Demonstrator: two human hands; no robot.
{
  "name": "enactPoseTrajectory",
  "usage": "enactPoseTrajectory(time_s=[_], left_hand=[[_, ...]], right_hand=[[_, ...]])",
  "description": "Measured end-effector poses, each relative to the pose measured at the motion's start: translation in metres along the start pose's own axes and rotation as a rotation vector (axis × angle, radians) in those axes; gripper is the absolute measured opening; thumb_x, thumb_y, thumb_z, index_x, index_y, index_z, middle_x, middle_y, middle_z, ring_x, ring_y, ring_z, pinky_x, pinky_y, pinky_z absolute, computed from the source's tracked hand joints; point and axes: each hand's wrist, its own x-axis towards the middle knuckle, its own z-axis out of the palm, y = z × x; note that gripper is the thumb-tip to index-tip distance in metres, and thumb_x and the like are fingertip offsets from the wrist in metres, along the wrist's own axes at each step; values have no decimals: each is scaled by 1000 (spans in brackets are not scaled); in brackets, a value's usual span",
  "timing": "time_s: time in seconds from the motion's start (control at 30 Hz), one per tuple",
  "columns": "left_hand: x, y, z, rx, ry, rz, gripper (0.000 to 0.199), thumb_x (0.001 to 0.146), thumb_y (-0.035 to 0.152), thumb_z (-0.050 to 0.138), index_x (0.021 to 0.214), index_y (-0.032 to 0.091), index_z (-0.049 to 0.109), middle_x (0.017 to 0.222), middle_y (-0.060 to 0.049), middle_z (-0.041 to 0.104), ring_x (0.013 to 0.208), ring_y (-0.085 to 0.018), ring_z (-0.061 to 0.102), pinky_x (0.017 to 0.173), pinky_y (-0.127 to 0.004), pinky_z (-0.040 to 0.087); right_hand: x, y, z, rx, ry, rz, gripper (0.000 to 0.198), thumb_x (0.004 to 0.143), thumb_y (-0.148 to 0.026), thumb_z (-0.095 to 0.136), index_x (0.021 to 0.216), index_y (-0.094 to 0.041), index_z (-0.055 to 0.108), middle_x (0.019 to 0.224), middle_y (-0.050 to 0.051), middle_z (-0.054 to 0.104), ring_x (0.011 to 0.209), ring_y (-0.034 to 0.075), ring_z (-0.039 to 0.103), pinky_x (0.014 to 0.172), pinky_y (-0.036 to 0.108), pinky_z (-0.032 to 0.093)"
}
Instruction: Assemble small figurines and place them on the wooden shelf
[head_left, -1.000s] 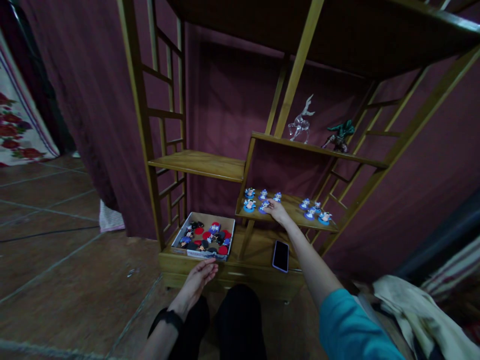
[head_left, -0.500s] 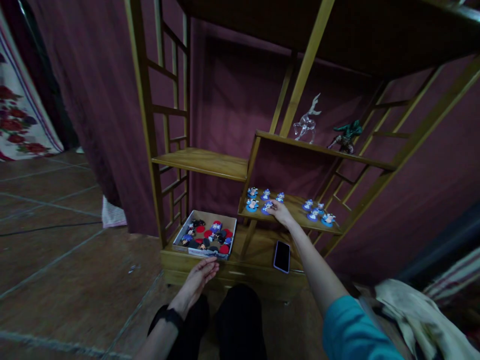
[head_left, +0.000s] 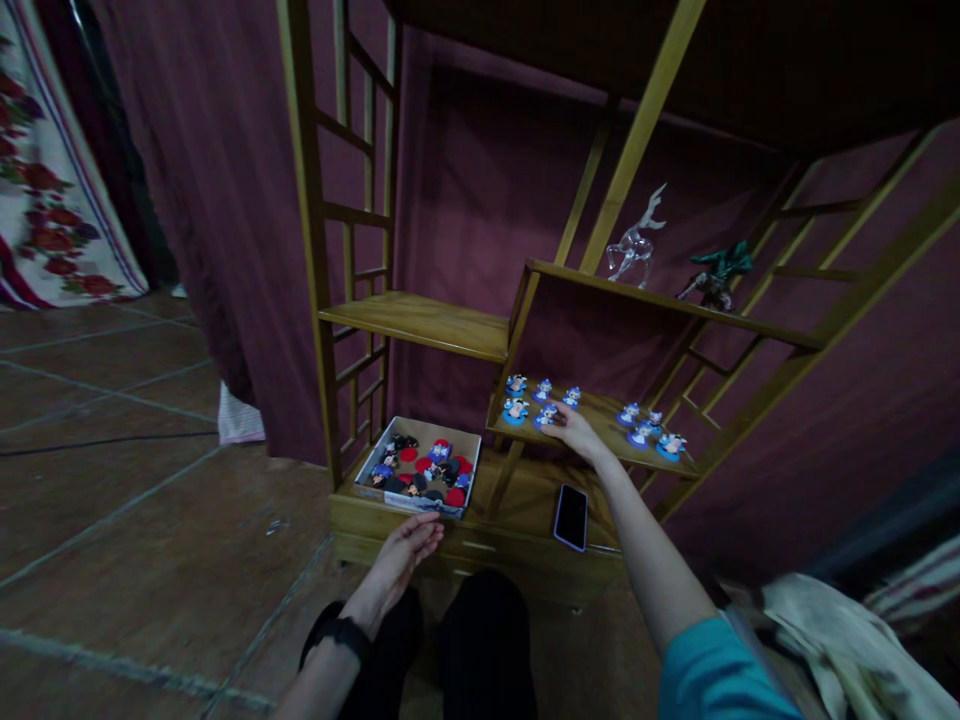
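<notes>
My right hand (head_left: 574, 428) reaches to the low right shelf (head_left: 592, 412), its fingertips closed at the side of a small purple-and-white figurine (head_left: 545, 413) that stands upright on a round base. Close around it on the same shelf are several similar figurines, among them a blue-based one (head_left: 515, 409) to its left and a purple one (head_left: 572, 397) behind. More figurines (head_left: 640, 434) are grouped farther right. Below the box's front edge, my left hand (head_left: 409, 548) hovers with fingers loosely stretched and nothing in it. That open cardboard box (head_left: 474, 470) contains several figurines and red and black round bases.
A phone (head_left: 571, 517) lies on the cabinet's bottom board. On the upper right shelf are a clear deer ornament (head_left: 634, 250) and a dark green figure (head_left: 718, 275). Wooden posts (head_left: 645, 130) and the left shelf (head_left: 420, 322) frame the space. Cloth (head_left: 840, 630) is heaped at right.
The whole view has shifted slightly, so the cabinet appears farther right. My right hand stays at the same figurine, its fingers a little lower. My left hand is nearly unmoved.
</notes>
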Motion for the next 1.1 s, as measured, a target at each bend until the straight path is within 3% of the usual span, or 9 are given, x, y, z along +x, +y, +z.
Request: enactPoseTrajectory(time_s=[0.47, 0.77, 0.83, 0.97, 1.03, 1.1], left_hand=[[6, -1, -7, -10, 25, -21, 29, 67, 18, 69, 95, 15, 65, 88, -11, 68, 77, -15, 64, 70, -24, 48], [1, 3, -4, -28, 24, -16, 27, 67, 16, 69, 94, 15, 65, 87, -9, 68, 77, -14, 64, 72, -24, 48], [-2, 5, -4, -46, 23, -5, 26, 68, 14, 68, 94, 15, 65, 87, -9, 68, 78, -14, 64, 73, -24, 48], [-9, 11, -4, -88, 52, 7, 25, 69, 13, 67, 93, 14, 65, 87, -10, 68, 76, -14, 64, 72, -24, 47], [-12, 13, -6, -108, 64, 32, 25, 69, 13, 67, 94, 14, 65, 86, -10, 68, 76, -14, 64, 72, -24, 47], [-13, 14, -8, -129, 78, 63, 26, 68, 13, 67, 94, 13, 65, 86, -9, 68, 75, -14, 63, 72, -24, 48]], right_hand=[[3, 12, 1, -203, 67, -17, 63, 55, -24, 73, 114, -19, 52, 97, 3, 65, 90, 18, 59, 91, 37, 40], [-8, 2, 5, -142, 97, -79, 65, 57, -26, 72, 118, -21, 50, 113, 7, 60, 104, 21, 55, 95, 37, 39], [-16, -4, 6, -105, 166, -109, 63, 61, -28, 69, 120, -20, 49, 116, 9, 58, 107, 21, 54, 96, 38, 38], [-50, -10, 16, -91, 443, -259, 46, 72, -32, 58, 115, -19, 52, 114, 10, 59, 106, 21, 54, 96, 41, 37], [-74, -6, 30, -81, 613, -278, 36, 76, -33, 51, 108, -17, 56, 108, 11, 61, 99, 21, 57, 92, 41, 41], [-97, 6, 53, -63, 644, -228, 33, 78, -33, 50, 105, -18, 57, 101, 10, 63, 94, 20, 59, 88, 41, 44]])
